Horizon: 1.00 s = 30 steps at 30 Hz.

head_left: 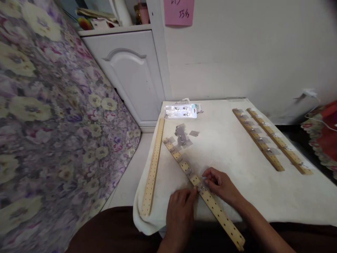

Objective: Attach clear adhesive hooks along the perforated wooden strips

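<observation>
A long wooden strip with holes (210,202) lies slantwise on the white table (231,147), with small metal hooks on clear tabs fitted along its upper half. My left hand (180,214) rests against the strip's left side, fingers curled and thumb touching it. My right hand (219,184) pinches a small metal hook (202,188) at the strip's middle. Loose clear tabs with hooks (183,135) lie in a small heap near the strip's far end.
A bare holed strip (153,167) lies along the table's left edge. Two finished strips with hooks (271,140) lie at the right. A blister pack of hooks (181,111) sits at the back. A white cabinet (131,73) and a flowered bedcover (47,116) stand to the left.
</observation>
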Tool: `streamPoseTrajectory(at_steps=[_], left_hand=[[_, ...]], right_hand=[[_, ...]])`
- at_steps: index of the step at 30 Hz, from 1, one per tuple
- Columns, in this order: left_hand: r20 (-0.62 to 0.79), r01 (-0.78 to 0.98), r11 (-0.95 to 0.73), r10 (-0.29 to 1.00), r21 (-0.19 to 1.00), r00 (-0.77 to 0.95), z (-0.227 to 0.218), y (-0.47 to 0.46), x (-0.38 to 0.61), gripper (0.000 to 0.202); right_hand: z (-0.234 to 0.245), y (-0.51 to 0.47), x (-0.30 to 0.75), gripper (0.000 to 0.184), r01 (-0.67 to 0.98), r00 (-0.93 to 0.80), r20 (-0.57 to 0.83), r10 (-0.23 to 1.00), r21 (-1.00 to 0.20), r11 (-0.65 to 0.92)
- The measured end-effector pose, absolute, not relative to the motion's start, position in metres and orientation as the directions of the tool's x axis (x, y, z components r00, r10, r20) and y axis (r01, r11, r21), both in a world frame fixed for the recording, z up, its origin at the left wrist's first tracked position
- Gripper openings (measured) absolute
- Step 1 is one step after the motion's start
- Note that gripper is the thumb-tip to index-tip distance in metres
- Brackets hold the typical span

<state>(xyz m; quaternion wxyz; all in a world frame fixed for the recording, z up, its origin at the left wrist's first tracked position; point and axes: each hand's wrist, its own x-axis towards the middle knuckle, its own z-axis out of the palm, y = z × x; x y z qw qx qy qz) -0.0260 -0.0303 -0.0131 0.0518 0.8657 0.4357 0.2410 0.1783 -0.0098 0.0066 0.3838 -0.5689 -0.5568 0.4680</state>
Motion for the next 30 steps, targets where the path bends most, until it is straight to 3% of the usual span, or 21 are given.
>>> streamPoseTrajectory(at_steps=[30], left_hand=[[0.385,0.724,-0.629,0.766,0.283,0.514,-0.0069,-0.0293,-0.0235,0.043]], right_hand=[[0.0135,-0.0105,0.1777,0.005,0.396,-0.059,-0.064,0.996,-0.917,-0.036]])
